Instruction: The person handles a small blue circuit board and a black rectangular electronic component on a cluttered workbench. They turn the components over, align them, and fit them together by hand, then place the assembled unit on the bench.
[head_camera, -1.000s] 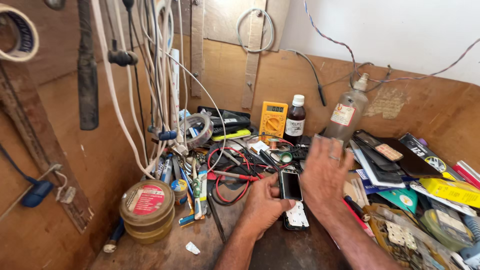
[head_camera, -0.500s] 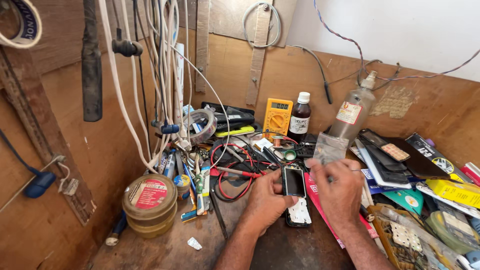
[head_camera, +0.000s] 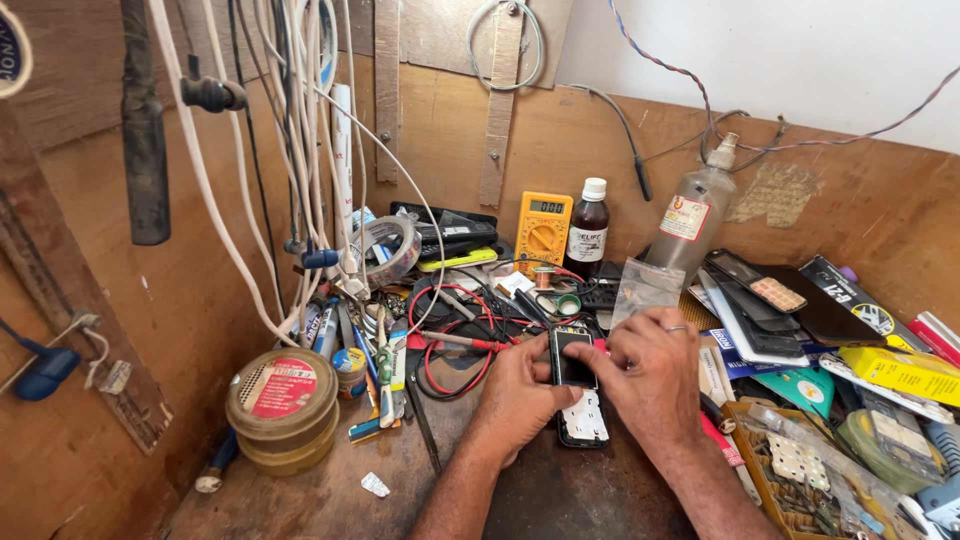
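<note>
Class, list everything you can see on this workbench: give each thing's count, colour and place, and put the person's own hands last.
Opened phone: one, black, centre, under both hands.
Multimeter: one, yellow, against back wall.
Small bottle: one, dark with white cap, right of multimeter.
Spray bottle: one, clear, leaning at back.
Round tins: stacked, brass-coloured, left.
Tape roll: one, clear, hanging among cables.
Cables: many, white, hanging left.
Left hand: on phone.
Right hand: on phone, ring on one finger.

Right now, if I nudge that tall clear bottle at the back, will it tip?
Probably: the clear bottle stands upright, tall and narrow, so it looks top-heavy. It seems plastic and likely light. Phone parts crowd its base, so it may knock them.
</note>
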